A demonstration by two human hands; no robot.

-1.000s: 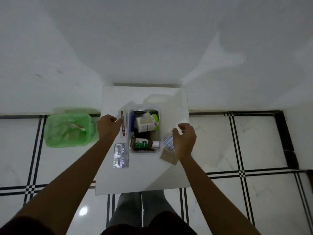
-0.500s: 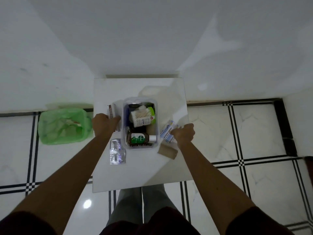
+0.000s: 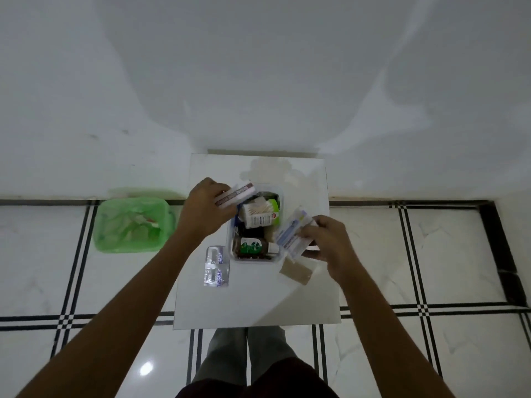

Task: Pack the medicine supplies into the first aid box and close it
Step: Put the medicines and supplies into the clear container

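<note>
A clear plastic first aid box (image 3: 281, 196) stands open on the small white table (image 3: 258, 305). Inside lie a cotton-bud tub (image 3: 258, 215) and a brown antiseptic bottle (image 3: 251, 247). My left hand (image 3: 205, 209) holds a white carton with a dark red stripe (image 3: 237, 194) over the box's far left corner. My right hand (image 3: 324, 239) grips a white and blue medicine carton (image 3: 291, 235) at the box's right rim. Two silver blister packs (image 3: 217, 265) lie on the table left of the box. A brown flat packet (image 3: 296, 270) lies at its near right.
A green plastic bin (image 3: 133, 224) with crumpled paper sits on the tiled floor left of the table. A white wall rises directly behind the table. My legs (image 3: 247, 354) stand at the table's near edge.
My left hand lifted the striped carton off the table and brought it over the box. My right hand picked up the white and blue carton and raised it to the box's right rim.
</note>
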